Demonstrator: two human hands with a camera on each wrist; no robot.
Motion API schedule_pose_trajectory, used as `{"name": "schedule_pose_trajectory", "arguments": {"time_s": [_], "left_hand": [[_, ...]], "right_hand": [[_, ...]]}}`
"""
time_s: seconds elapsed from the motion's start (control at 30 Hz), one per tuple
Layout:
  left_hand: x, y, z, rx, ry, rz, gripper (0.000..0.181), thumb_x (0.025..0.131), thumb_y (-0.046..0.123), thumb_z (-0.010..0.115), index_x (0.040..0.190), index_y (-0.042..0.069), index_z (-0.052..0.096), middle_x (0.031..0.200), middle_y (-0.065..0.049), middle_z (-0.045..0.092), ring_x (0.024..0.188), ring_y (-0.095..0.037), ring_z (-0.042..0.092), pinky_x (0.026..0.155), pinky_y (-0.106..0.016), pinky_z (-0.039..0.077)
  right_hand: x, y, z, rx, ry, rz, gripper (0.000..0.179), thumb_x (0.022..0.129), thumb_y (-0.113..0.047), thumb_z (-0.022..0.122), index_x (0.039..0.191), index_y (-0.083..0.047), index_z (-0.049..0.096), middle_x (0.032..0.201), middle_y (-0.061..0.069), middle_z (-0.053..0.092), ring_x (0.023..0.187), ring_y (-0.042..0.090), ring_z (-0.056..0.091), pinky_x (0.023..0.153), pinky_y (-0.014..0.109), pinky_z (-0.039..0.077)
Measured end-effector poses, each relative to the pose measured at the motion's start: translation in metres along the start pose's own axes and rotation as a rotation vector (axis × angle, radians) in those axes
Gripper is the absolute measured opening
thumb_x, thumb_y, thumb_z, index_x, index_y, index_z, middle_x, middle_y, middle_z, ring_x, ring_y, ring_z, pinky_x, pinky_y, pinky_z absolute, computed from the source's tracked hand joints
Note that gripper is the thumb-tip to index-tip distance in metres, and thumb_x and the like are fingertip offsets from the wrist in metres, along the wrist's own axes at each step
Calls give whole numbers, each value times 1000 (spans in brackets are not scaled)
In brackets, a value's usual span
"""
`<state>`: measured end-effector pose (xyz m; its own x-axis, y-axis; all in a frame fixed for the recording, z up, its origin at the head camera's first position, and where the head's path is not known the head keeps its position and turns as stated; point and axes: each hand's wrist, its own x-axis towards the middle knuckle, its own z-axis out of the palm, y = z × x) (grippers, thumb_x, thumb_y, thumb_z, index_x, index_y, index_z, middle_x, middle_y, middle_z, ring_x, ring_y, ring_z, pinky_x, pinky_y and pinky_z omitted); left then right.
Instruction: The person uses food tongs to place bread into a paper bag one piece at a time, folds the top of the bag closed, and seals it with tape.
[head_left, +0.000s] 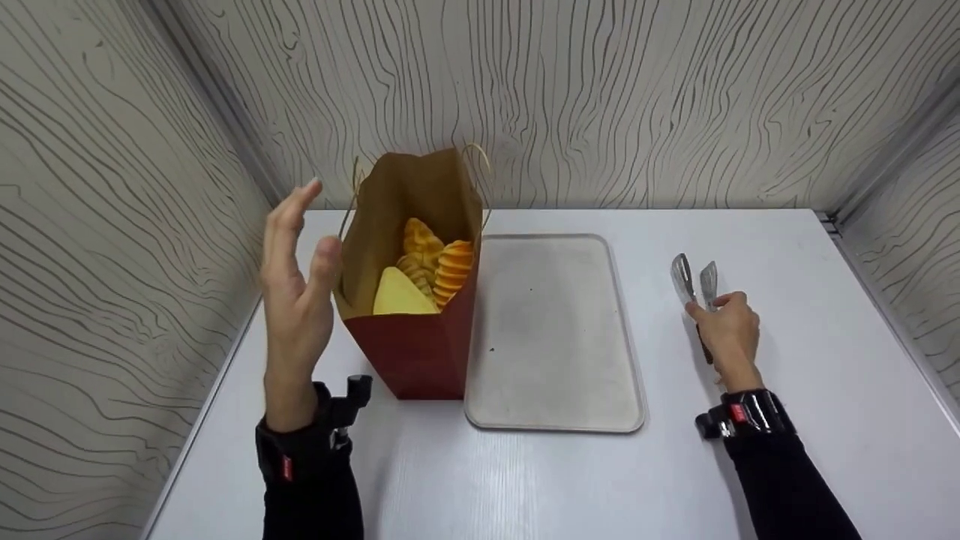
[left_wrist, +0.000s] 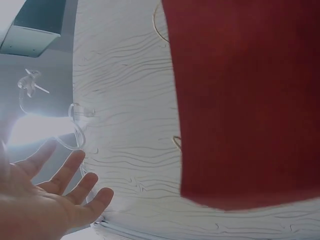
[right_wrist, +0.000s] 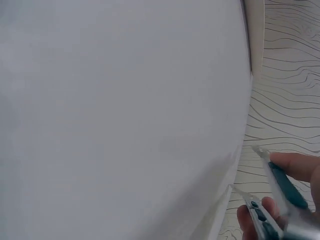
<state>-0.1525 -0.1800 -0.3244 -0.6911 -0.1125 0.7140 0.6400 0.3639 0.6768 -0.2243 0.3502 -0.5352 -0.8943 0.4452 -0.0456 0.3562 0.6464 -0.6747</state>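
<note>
My right hand (head_left: pixel 729 330) grips a pair of metal tongs (head_left: pixel 709 281) over the right of the table, their two tips apart and pointing away from me. In the right wrist view, fingers (right_wrist: pixel 295 165) hold the tongs (right_wrist: pixel 286 187) from both sides. My left hand (head_left: pixel 296 307) is raised just left of a red paper bag (head_left: pixel 409 360), fingers extended and holding nothing. The bag stands upright with its top open. Inside lie a pale yellow wedge (head_left: pixel 401 295), an orange ridged bread roll (head_left: pixel 454 271) and golden croissant-like pieces (head_left: pixel 422 241).
A light grey rectangular tray (head_left: pixel 555 330) lies right of the bag, against its side, with only small dark specks on it. The white table (head_left: pixel 465 487) is bounded by wood-patterned walls (head_left: pixel 570 105) at the back and sides. Thin twisted handles (head_left: pixel 480 154) rise from the bag's rim.
</note>
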Motion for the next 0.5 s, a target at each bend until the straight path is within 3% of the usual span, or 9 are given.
{"name": "schedule_pose_trajectory", "arguments": {"time_s": [0.2,0.5], "left_hand": [[-1,6,17,-16,-42,11,65,105,53,54,152,7,52,155,-10,47,151,-24,32,123,-49,21],[-2,14,51,-37,-107,86,68,107,55,50,148,1,53,153,-11,50,150,-23,34,123,-47,24]], "right_hand": [[1,1,3,-23,-12,-3,56,98,-34,69,126,10,50,112,34,61,98,45,60,74,44,45],[-1,1,3,-45,-50,-35,53,96,-30,72,119,12,48,105,33,59,89,42,59,67,43,48]]}}
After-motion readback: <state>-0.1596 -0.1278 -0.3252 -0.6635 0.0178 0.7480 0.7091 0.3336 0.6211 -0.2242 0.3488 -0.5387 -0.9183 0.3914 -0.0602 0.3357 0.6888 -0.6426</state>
